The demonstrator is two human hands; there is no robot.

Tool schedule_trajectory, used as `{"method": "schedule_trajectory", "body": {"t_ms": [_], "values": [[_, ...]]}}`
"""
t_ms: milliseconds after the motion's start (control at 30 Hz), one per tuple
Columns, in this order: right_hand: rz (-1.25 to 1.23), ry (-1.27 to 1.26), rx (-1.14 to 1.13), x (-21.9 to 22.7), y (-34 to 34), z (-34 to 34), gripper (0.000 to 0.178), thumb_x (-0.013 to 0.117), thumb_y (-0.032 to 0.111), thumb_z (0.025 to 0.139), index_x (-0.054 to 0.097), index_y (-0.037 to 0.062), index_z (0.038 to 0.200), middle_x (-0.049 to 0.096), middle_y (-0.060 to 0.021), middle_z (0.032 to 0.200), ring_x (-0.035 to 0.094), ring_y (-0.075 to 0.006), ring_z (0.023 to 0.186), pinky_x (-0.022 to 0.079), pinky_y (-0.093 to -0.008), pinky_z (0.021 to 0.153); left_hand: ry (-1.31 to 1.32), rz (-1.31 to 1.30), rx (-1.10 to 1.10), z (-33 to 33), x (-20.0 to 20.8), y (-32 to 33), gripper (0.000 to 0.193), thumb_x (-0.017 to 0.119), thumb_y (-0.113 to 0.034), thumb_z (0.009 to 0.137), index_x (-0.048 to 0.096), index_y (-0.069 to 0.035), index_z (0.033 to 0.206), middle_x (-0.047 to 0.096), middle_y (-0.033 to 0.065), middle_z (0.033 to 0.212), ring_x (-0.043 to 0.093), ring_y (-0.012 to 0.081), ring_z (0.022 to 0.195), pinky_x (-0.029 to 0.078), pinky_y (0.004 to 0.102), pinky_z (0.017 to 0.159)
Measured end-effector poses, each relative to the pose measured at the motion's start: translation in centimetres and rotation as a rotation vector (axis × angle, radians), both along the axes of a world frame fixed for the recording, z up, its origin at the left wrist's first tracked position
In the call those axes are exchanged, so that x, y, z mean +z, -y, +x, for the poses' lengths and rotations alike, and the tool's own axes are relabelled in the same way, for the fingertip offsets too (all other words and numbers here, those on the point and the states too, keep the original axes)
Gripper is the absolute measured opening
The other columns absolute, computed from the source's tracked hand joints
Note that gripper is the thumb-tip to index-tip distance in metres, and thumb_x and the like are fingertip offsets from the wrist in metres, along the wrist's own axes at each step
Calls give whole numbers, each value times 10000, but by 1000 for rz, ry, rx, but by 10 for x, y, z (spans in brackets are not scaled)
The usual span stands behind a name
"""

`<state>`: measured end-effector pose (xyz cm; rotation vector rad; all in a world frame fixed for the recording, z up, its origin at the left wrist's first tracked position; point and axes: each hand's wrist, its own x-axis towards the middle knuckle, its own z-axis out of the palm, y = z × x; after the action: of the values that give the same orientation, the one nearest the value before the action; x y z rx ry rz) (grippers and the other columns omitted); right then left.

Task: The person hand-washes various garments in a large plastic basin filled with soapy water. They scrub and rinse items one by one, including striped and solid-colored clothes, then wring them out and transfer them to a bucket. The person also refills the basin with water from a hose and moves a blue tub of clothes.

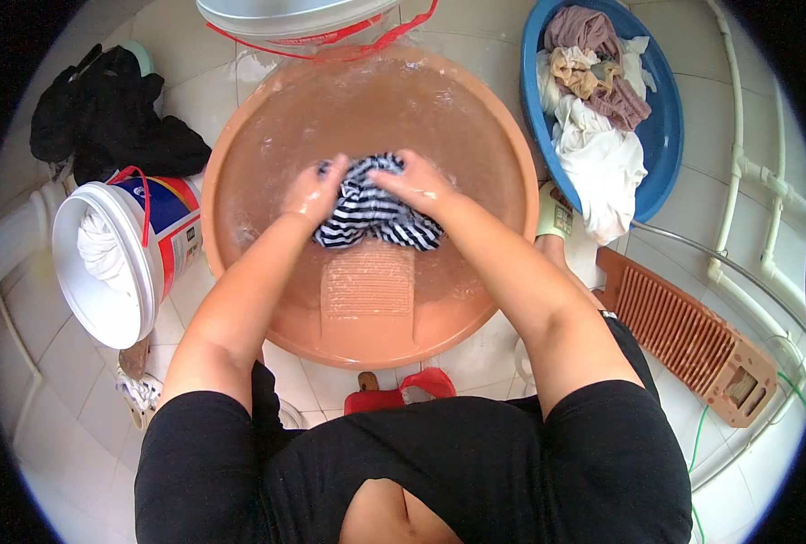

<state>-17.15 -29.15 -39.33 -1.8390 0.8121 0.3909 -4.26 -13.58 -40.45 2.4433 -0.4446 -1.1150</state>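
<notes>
A wet garment with black and white stripes [376,213] is bunched between my two hands over the water in a large orange tub [224,172]. My left hand [317,192] grips its left side, fingers closed on the cloth. On the upper right side, my right hand [416,184] has its fingers curled into the fabric. Some fingertips of both hands are hidden in the folds. The garment's lower edge hangs at the top of the ridged washboard [368,286] formed in the tub's near wall. Cloudy water fills the tub.
Behind the tub stands a white bucket [294,20] with a red handle. A tipped bucket [103,263] at left holds white cloth; black clothing [117,118] lies beyond it. At right are a blue basin [668,127] of laundry, a brown washboard [675,326] and white pipes [738,136].
</notes>
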Motion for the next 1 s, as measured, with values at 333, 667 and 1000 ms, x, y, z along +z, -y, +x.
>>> {"method": "schedule_trajectory", "body": {"t_ms": [333,667,1000], "values": [[-881,259,381,1,-18,-53,538,683,435,665,548,275,1161,280,-123,1394,256,-421,1246,245,-555,981,660,-452,-864,5,22,-33,579,617,-516,692,516,-249,1196,329,105,1362,272,371,1258,228,619,953],[-461,-191,339,-26,22,-66,687,601,521,729,490,57,1223,410,-221,1293,434,-355,1163,361,-417,961,-66,334,-480,30,6,-11,849,414,-689,764,434,-12,1277,374,244,1327,377,343,1233,278,387,1029],[11,-5,125,167,0,-43,442,601,351,629,609,-10,882,605,-241,906,586,-346,895,455,-382,777,205,127,-1051,-12,83,6,950,726,-299,632,201,-124,1404,77,131,1482,82,308,1365,165,548,1051]]}}
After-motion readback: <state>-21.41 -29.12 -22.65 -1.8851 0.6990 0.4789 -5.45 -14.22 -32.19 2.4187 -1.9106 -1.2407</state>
